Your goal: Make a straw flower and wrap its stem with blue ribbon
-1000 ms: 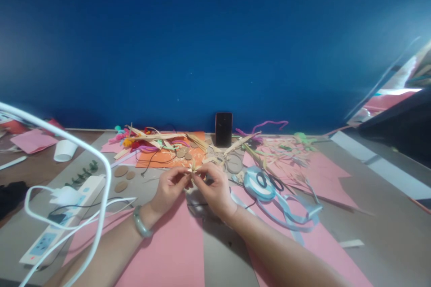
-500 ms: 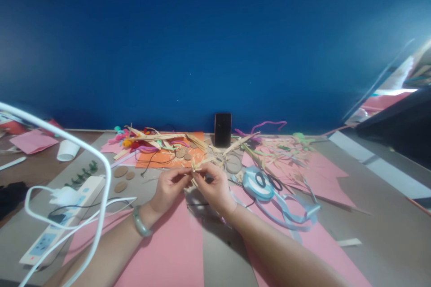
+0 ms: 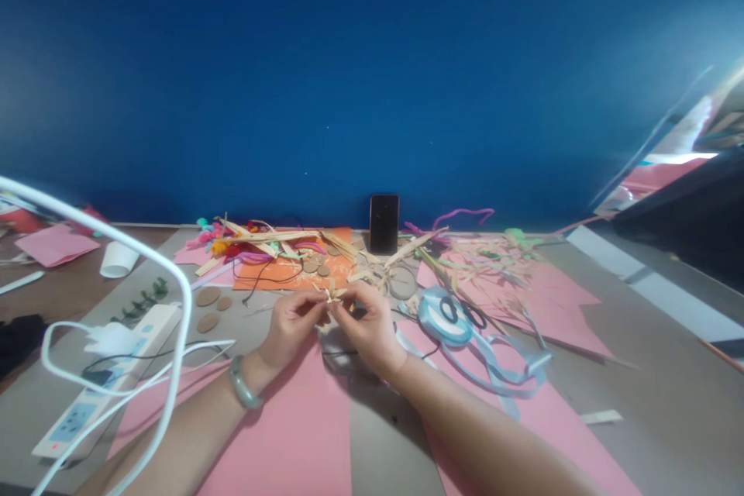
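Between my fingertips is a small piece of pale, straw-coloured dried husk (image 3: 333, 294), with short ends poking out above. My left hand (image 3: 295, 324) pinches it from the left, thumb and forefinger together. From the other side my right hand (image 3: 368, 325) pinches the same piece, its fingertips almost meeting the left ones. Most of the piece is hidden by the fingers. Both hands are raised a little over the pink paper (image 3: 279, 434) and the grey table. Past them lies an orange sheet (image 3: 256, 277) with more husk strips (image 3: 284, 236) on it.
A dark phone (image 3: 384, 225) stands upright against the blue wall. Right of my hands lie a light-blue ribbon roll (image 3: 433, 322) and black-handled scissors (image 3: 477, 316). At left are wooden discs (image 3: 208, 322), a white power strip (image 3: 75, 422) and a white cable (image 3: 187, 310) arching up close to me.
The ends of husk above my fingertips have shifted slightly left and sit lower. Both hands keep nearly the same place and pinch.
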`<state>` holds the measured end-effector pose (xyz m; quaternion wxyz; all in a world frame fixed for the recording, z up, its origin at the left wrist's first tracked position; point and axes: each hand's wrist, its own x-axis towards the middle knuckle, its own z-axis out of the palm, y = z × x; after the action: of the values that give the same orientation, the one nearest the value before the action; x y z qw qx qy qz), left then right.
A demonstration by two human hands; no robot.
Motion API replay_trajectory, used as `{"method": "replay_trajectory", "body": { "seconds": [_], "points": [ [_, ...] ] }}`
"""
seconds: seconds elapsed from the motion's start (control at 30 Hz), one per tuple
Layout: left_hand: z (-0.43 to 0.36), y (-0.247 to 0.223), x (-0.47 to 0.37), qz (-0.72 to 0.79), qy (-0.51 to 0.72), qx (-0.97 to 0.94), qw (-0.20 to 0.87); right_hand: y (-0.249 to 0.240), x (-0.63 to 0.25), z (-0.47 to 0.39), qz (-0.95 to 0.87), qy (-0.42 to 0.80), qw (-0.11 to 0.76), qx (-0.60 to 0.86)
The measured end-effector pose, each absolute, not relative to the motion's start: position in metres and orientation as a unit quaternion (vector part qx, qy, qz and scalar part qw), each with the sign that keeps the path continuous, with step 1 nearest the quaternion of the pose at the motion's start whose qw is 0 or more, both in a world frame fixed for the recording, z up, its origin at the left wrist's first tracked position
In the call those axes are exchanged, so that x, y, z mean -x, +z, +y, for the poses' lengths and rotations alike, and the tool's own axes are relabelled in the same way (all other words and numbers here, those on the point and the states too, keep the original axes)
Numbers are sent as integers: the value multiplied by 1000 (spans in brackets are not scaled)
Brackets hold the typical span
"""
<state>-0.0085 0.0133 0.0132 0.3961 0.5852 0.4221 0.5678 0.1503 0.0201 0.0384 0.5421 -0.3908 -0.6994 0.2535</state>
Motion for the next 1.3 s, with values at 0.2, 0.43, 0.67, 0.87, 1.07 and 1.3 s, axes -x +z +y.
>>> {"method": "replay_trajectory", "body": {
  "seconds": [0.2, 0.43, 0.67, 0.87, 1.07, 1.3],
  "points": [
    [13, 13, 9, 409, 560, -589, 414, 41, -151, 19, -695, 274, 538, 391],
    [14, 13, 9, 426, 566, -574, 411, 39, -151, 21, -708, 256, 529, 391],
    [15, 9, 10, 424, 564, -584, 402, 39, -150, 20, -717, 248, 523, 390],
    [19, 9, 11, 435, 568, -601, 356, 45, -155, 17, -716, 255, 526, 382],
    [16, 17, 7, 440, 558, -597, 373, 52, -158, 17, -671, 301, 560, 381],
    [12, 20, 4, 435, 552, -602, 380, 57, -155, 16, -633, 376, 558, 382]
  ]
}}
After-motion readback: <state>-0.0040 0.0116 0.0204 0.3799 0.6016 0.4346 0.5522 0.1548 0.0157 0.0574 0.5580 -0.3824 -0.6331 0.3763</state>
